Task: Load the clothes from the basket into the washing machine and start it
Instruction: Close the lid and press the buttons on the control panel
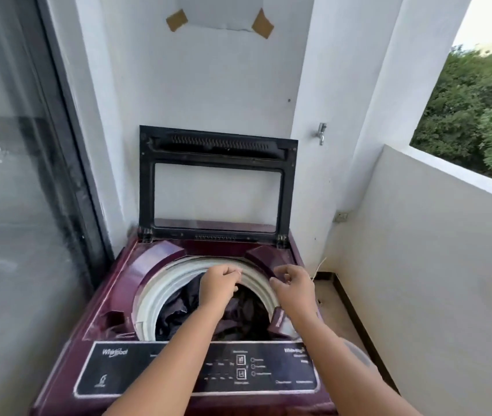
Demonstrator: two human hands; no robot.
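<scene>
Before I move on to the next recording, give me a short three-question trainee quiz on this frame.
1. True or false: the lid is shut.
2. What lies in the drum? A) dark clothes B) white towels C) nothing
3. Fill in: both hands are held over the ____.

Key:
1. False. The lid stands upright against the wall.
2. A. Dark clothes lie inside.
3. Drum. The left hand and right hand hover over its far rim, fingers curled; whether they pinch anything cannot be told. The panel is untouched.
</scene>
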